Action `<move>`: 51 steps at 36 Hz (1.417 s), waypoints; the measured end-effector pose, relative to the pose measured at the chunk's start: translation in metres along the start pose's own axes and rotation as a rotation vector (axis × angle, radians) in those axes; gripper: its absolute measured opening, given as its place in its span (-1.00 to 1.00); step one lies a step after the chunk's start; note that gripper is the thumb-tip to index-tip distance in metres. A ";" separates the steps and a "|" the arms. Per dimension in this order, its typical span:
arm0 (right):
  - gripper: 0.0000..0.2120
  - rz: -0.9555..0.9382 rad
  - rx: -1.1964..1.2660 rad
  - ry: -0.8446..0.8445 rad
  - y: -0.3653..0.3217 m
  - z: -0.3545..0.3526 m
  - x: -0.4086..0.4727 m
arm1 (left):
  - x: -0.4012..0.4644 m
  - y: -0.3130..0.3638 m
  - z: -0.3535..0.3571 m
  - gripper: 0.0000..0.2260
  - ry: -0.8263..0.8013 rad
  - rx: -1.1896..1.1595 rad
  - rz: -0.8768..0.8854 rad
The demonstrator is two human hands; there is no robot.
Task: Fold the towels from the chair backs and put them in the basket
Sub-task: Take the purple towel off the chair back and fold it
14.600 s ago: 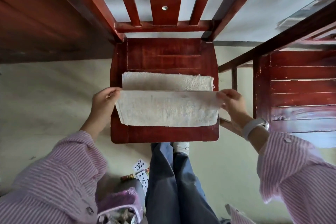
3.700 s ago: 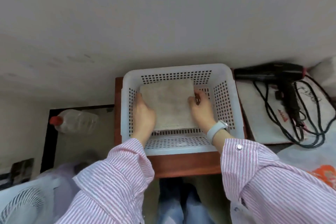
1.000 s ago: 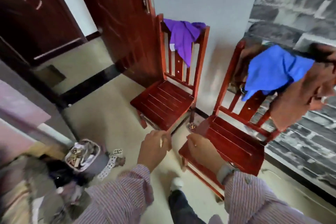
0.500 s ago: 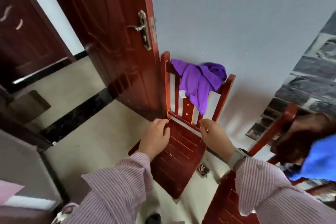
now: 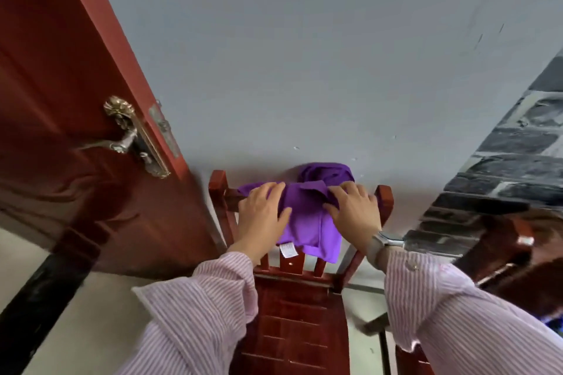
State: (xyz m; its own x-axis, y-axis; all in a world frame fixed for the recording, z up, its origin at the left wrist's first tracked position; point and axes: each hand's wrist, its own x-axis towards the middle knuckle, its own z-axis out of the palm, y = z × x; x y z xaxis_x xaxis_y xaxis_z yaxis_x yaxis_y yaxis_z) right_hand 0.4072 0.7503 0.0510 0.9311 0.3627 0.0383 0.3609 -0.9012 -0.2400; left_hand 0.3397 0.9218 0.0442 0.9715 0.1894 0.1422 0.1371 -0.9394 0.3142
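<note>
A purple towel (image 5: pixel 307 219) hangs bunched over the top rail of a red wooden chair (image 5: pixel 298 316) against the grey wall. My left hand (image 5: pixel 262 213) lies on the towel's left part, fingers curled over the rail and thumb on the front. My right hand (image 5: pixel 355 211) holds the towel's right part, the cloth gathered between thumb and fingers. A white label (image 5: pixel 288 250) dangles at the towel's lower edge. The basket is out of view.
A dark red door (image 5: pixel 61 106) with a brass handle (image 5: pixel 131 138) stands open close to the chair's left side. A second red chair (image 5: pixel 499 240) with a blurred brown cloth (image 5: pixel 545 256) is at the right, before a stone-patterned wall (image 5: pixel 518 143).
I have stepped up to the chair. Both hands rose from above the seat to the top rail and now hold the purple towel.
</note>
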 end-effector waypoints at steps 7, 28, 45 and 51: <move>-0.81 0.225 0.536 0.075 0.012 -0.019 -0.012 | 0.021 -0.003 0.010 -0.72 0.059 0.018 0.047; -0.85 0.325 0.712 0.245 0.080 -0.057 -0.223 | -0.146 0.049 0.000 -0.72 -0.479 -0.337 0.187; -0.86 0.160 0.693 0.602 0.081 -0.173 -0.300 | -0.216 0.203 -0.031 -0.85 -0.813 -0.967 0.318; -0.71 0.613 0.757 0.613 0.129 -0.153 -0.332 | -0.217 0.221 -0.039 -0.93 -0.636 -1.040 0.242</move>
State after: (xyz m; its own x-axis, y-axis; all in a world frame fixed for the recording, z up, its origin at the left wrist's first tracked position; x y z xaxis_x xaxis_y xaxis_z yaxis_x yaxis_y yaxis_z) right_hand 0.1521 0.4775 0.1554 0.8834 -0.4504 0.1295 -0.0922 -0.4380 -0.8942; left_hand 0.1513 0.6841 0.1197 0.9113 -0.4021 -0.0889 0.0056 -0.2036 0.9790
